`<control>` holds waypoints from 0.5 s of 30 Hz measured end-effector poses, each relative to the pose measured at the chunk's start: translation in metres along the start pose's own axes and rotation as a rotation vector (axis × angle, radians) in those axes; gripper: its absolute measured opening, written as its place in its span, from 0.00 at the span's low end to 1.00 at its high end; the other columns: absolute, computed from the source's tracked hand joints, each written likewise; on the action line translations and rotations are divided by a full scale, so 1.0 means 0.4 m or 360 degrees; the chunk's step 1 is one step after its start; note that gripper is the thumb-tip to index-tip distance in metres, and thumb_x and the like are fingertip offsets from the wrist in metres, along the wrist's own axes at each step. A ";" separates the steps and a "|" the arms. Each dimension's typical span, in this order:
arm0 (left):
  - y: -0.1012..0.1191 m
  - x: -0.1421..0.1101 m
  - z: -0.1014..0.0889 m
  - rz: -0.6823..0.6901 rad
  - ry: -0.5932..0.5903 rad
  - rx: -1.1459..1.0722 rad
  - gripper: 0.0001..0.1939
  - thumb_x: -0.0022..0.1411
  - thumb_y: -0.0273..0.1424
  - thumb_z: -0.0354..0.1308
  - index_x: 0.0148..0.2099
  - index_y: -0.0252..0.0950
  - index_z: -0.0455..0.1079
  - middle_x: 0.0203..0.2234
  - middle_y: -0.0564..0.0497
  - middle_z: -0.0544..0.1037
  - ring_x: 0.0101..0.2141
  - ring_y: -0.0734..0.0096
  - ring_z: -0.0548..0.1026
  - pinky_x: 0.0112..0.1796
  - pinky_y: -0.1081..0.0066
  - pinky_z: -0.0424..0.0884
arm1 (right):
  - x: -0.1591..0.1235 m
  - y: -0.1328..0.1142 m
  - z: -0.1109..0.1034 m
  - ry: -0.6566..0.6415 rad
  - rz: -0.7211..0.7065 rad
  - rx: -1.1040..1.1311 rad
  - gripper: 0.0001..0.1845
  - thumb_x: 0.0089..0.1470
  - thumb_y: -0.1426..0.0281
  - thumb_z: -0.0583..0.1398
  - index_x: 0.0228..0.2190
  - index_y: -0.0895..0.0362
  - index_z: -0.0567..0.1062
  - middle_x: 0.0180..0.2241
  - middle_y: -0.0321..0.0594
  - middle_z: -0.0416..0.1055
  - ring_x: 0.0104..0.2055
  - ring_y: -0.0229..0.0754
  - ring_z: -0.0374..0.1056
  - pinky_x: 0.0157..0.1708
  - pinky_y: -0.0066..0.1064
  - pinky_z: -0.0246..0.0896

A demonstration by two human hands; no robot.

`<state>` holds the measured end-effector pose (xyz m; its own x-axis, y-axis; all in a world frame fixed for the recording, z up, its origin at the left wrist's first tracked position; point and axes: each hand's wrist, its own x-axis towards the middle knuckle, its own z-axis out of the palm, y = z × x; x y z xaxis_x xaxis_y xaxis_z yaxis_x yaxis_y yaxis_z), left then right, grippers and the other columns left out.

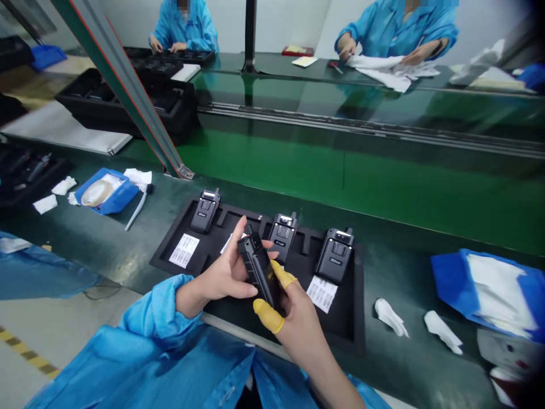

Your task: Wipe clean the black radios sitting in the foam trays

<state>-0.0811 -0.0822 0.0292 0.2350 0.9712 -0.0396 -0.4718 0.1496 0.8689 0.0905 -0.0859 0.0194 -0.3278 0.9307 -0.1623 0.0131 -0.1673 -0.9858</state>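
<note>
Between my two hands is a black two-way radio (pixel 260 267), tilted, its antenna end pointing up and away from me. My left hand (pixel 227 267) grips its upper part from the left, with the thumb along the near side. My right hand (pixel 293 312) wears yellow finger cots on thumb and forefinger and closes round the lower end. Beneath them lies a black foam tray (pixel 360 307). Three similar radios lie in it: a left radio (pixel 205 211), a middle radio (pixel 283 236) and a right radio (pixel 335 255). White printed label sheets (pixel 184 250) lie near them.
A blue box (pixel 451 284) of white wipes and crumpled wipes (pixel 390 318) lie to the right. Another blue box (pixel 108 190) with a tape roll stands left, beside a slanted metal post (pixel 140 108). Stacked black trays (pixel 128 108) stand behind. Two people in blue work across the green conveyor (pixel 340 165).
</note>
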 end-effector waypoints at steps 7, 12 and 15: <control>-0.013 -0.002 0.001 0.0088 -0.0043 0.0010 0.58 0.46 0.27 0.71 0.67 0.57 0.37 0.60 0.43 0.62 0.59 0.48 0.62 0.53 0.51 0.63 | -0.003 -0.007 -0.002 -0.0082 -0.0052 -0.0299 0.34 0.45 0.66 0.64 0.55 0.50 0.66 0.51 0.43 0.68 0.52 0.50 0.67 0.51 0.42 0.66; -0.002 -0.002 0.012 -0.0011 -0.0014 0.0053 0.55 0.45 0.26 0.71 0.68 0.52 0.42 0.59 0.41 0.65 0.59 0.49 0.63 0.53 0.52 0.63 | -0.004 0.001 -0.003 -0.0057 -0.0061 -0.0267 0.34 0.45 0.66 0.65 0.55 0.50 0.67 0.52 0.43 0.68 0.52 0.51 0.67 0.50 0.44 0.66; -0.004 -0.001 0.014 -0.0015 0.0006 0.0093 0.56 0.47 0.25 0.71 0.68 0.50 0.39 0.57 0.40 0.67 0.58 0.51 0.65 0.53 0.52 0.64 | -0.005 0.004 -0.004 -0.0049 -0.0048 -0.0228 0.34 0.44 0.66 0.65 0.54 0.50 0.67 0.52 0.44 0.68 0.52 0.51 0.67 0.51 0.43 0.66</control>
<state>-0.0758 -0.0839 0.0307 0.2362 0.9704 -0.0499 -0.4191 0.1481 0.8958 0.0928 -0.0874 0.0181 -0.3589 0.9238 -0.1335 0.1367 -0.0895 -0.9866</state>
